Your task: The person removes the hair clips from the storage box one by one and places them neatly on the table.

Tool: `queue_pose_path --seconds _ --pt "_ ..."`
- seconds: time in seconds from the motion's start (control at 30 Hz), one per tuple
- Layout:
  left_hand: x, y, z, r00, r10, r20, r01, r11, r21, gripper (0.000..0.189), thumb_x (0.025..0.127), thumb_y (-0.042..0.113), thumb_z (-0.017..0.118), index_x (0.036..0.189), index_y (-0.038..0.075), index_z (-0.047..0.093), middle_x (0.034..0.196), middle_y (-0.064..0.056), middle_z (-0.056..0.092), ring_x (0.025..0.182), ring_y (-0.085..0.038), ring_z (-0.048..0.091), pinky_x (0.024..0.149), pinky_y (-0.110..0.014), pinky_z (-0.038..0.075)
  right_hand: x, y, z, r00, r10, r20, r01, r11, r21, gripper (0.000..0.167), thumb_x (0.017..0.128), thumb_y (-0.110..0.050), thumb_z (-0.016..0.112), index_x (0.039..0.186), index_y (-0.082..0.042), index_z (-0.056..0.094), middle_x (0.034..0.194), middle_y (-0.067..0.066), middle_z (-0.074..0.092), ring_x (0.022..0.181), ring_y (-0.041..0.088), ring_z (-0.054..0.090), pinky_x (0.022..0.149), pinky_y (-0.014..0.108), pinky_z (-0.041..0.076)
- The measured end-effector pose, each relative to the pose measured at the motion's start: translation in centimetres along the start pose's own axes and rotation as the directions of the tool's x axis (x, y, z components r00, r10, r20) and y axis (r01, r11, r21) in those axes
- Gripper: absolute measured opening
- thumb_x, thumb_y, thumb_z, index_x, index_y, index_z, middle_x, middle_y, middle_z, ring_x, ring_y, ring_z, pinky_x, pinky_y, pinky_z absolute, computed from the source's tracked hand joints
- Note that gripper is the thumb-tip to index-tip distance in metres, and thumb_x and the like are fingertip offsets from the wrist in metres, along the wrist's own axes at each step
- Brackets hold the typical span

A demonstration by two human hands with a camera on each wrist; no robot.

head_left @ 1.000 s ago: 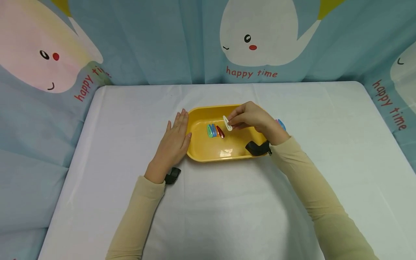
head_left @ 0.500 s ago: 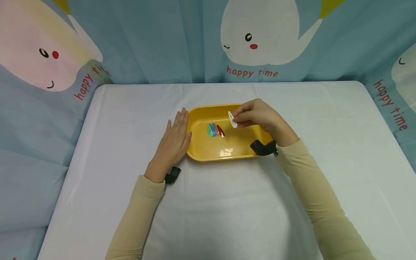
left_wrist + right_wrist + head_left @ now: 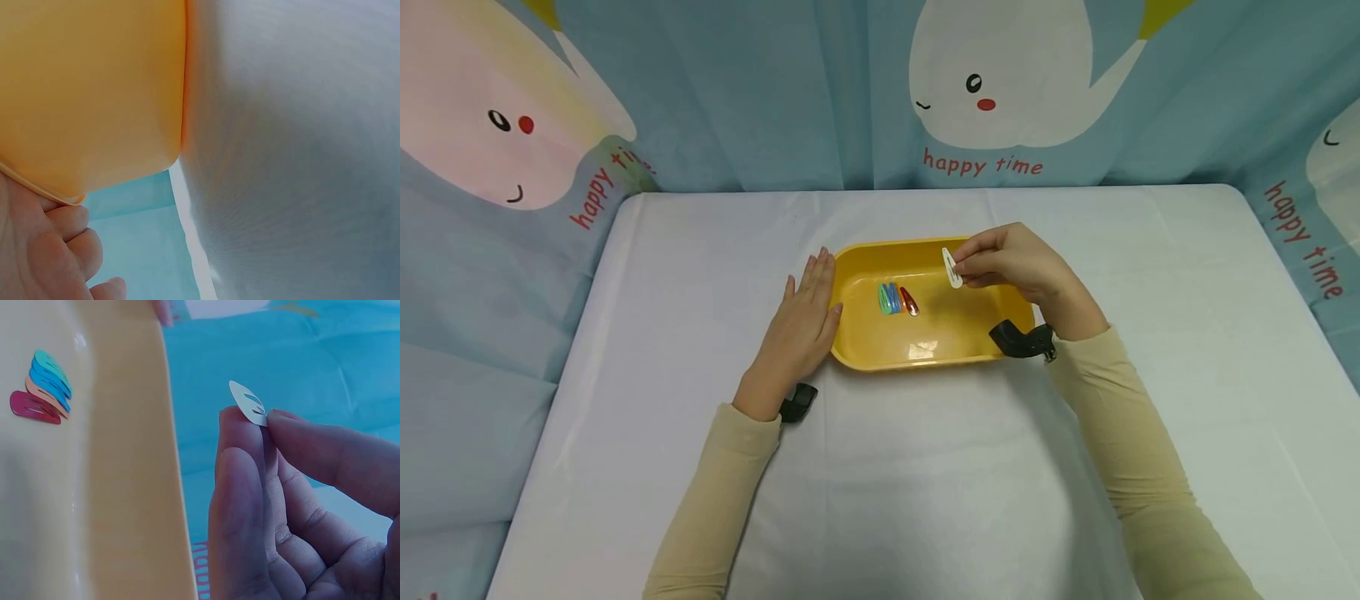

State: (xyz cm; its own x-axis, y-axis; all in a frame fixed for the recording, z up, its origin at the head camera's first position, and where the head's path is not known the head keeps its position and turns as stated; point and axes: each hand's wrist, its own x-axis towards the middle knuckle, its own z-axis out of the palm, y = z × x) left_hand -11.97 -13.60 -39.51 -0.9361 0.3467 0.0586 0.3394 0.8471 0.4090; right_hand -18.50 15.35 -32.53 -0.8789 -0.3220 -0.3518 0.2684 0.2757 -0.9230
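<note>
My right hand [image 3: 1022, 268] pinches a white snap hair clip [image 3: 245, 403] between thumb and fingers, holding it raised over the right part of a yellow tray [image 3: 880, 348]. Inside the tray a row of hair clips lies side by side: green [image 3: 883, 300], blue ones [image 3: 893, 298], orange [image 3: 45, 396] and dark red [image 3: 909, 302]. My left hand [image 3: 797, 329] lies along the tray's left end, its fingers straight against the rim. From the left wrist view, those fingers [image 3: 78, 237] show beside the tray's outer wall.
The tray stands on a table with a white cloth [image 3: 887, 483]. A pale blue curtain [image 3: 790, 100] with whale prints hangs behind and along the sides. Black wrist mounts [image 3: 1024, 340] stick out below both hands.
My right hand has moved to the right and slightly away with the white hair clip. Pink and blue bits behind that wrist are now out of sight. The left hand keeps its place.
</note>
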Motion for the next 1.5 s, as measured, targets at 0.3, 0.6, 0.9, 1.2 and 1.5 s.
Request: queue_pose_path --seconds 0.3,0.6,0.9,1.2,1.5 --pt "0.1 0.0 0.1 1.000 0.007 -0.006 -0.007 1.000 -0.003 0.060 0.103 0.025 0.030 0.151 0.000 0.005 0.158 -0.009 0.003 0.144 -0.022 0.001 0.114 -0.047 0.004 -0.7 0.5 -1.1 0.999 -0.027 -0.042 0.027 0.999 0.017 0.018 0.087 0.001 0.063 0.099 0.014 0.063 0.078 0.006 0.067 0.069 0.016 0.066 0.069 0.027 0.056" --pt "0.1 0.0 0.1 1.000 0.004 -0.002 -0.004 1.000 -0.007 0.060 0.102 0.025 0.030 0.151 0.000 0.005 0.158 -0.010 0.003 0.144 -0.021 0.000 0.114 -0.047 0.004 -2.0 1.0 -2.3 0.997 -0.040 -0.064 0.043 0.998 0.041 0.010 0.086 0.000 0.065 0.094 0.005 0.068 0.080 0.007 0.067 0.071 0.017 0.066 0.070 0.026 0.055" --pt "0.1 0.0 0.1 1.000 0.006 -0.010 -0.006 1.000 -0.012 0.060 0.102 0.025 0.030 0.151 0.001 0.004 0.158 -0.009 0.002 0.144 -0.022 0.001 0.114 -0.047 0.004 -3.1 1.9 -3.7 0.996 -0.088 -0.030 0.092 0.983 0.160 0.012 0.086 0.002 0.063 0.083 -0.006 0.072 0.077 0.004 0.069 0.068 0.013 0.065 0.068 0.023 0.055" --pt "0.0 0.0 0.1 1.000 0.006 -0.011 -0.006 1.000 -0.009 0.060 0.102 0.026 0.030 0.151 0.001 0.005 0.158 -0.009 0.003 0.144 -0.021 0.001 0.114 -0.048 0.005 -3.6 2.9 -4.3 0.990 -0.084 -0.111 0.103 0.980 0.170 0.014 0.087 0.002 0.064 0.083 -0.007 0.073 0.077 0.004 0.068 0.065 0.014 0.063 0.062 0.021 0.054" --pt "0.0 -0.1 -0.1 1.000 0.003 -0.001 -0.003 1.000 -0.008 0.060 0.102 0.025 0.030 0.151 0.000 0.005 0.158 -0.009 0.002 0.144 -0.022 0.000 0.114 -0.047 0.004 -4.1 3.2 -5.2 0.989 -0.094 -0.118 0.118 0.968 0.220 0.013 0.087 0.001 0.063 0.085 -0.006 0.073 0.080 0.005 0.069 0.066 0.015 0.064 0.064 0.023 0.054"
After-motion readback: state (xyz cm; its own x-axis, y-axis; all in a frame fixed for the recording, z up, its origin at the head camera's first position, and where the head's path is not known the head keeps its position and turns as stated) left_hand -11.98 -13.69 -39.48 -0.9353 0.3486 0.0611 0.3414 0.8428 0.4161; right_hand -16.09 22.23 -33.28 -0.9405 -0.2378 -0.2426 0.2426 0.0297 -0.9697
